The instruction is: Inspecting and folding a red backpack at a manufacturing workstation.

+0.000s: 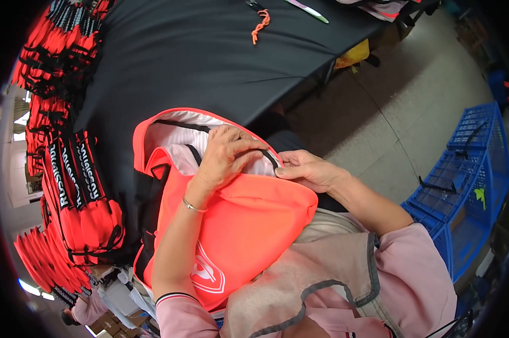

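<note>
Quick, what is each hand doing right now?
Left hand: closed, fingers gripping the open edge of the orange bag.
Right hand: closed, pinching the same bag's edge.

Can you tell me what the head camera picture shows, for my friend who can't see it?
Two bare hands, left hand and right hand, grip the open top of a bright orange bag on the person's lap. Beside it, matching orange items are stacked on a black table.

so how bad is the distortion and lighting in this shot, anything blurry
Head view: strong fisheye, with a black rim and the black table edge and stacked blue crates bowing toward it. Lighting is even and soft, with no hard shadows. The orange bag looks almost glowing, and it tints the beige apron. Both the left hand and right hand are sharp; the edges soften.
</note>
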The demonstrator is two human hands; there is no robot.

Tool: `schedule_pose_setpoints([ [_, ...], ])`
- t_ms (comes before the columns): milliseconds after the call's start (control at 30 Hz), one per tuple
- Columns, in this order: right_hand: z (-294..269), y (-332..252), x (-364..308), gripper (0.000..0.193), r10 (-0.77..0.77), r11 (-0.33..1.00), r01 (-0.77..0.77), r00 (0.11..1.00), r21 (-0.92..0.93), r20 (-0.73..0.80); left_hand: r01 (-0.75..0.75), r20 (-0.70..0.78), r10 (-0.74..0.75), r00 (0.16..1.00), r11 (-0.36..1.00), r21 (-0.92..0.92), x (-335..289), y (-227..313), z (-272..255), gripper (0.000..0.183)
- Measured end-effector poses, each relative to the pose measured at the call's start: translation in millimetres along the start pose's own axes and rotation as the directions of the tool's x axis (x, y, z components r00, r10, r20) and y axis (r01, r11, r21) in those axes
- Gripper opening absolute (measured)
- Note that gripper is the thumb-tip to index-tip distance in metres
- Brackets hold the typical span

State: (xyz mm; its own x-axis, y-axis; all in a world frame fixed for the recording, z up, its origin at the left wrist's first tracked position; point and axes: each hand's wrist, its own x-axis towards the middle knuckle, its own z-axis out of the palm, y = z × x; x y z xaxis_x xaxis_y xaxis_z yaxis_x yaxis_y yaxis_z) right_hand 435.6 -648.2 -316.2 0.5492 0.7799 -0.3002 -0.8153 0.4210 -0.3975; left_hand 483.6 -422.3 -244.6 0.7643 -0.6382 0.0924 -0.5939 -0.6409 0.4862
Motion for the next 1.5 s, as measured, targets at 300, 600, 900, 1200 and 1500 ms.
schedule_pose_setpoints([
  [300,25.6,-8.5,3.3,0.021,-0.232,0.877,0.045,0.911,-0.479,-0.341,-0.082,0.120,0.097,0.988,0.989,-0.121,46.3,19.5,-25.5,0.031],
  [600,61.0,-8.2,-8.8,0.021,-0.543,0.599,0.169,0.804,-0.783,-0.242,0.035,0.832,-0.284,0.476,0.952,0.305,93.6,55.8,-64.5,0.042],
  [900,46.9,2.4,20.7,0.030,-0.849,-0.288,0.200,0.399,-0.937,0.346,-0.290,0.207,0.210,0.955,0.804,0.519,13.4,38.2,-46.1,0.019],
  [1200,59.6,13.1,-1.9,0.029,-0.831,0.141,0.456,0.537,-0.879,0.146,-0.216,-0.269,0.362,0.892,0.866,0.452,-36.1,20.0,-24.5,0.021],
  [1500,62.4,-59.2,38.5,0.043,-0.015,0.796,0.013,1.000,-0.606,0.002,-0.183,-0.322,0.440,0.838,0.783,0.595,-40.6,39.0,-32.5,0.020],
])
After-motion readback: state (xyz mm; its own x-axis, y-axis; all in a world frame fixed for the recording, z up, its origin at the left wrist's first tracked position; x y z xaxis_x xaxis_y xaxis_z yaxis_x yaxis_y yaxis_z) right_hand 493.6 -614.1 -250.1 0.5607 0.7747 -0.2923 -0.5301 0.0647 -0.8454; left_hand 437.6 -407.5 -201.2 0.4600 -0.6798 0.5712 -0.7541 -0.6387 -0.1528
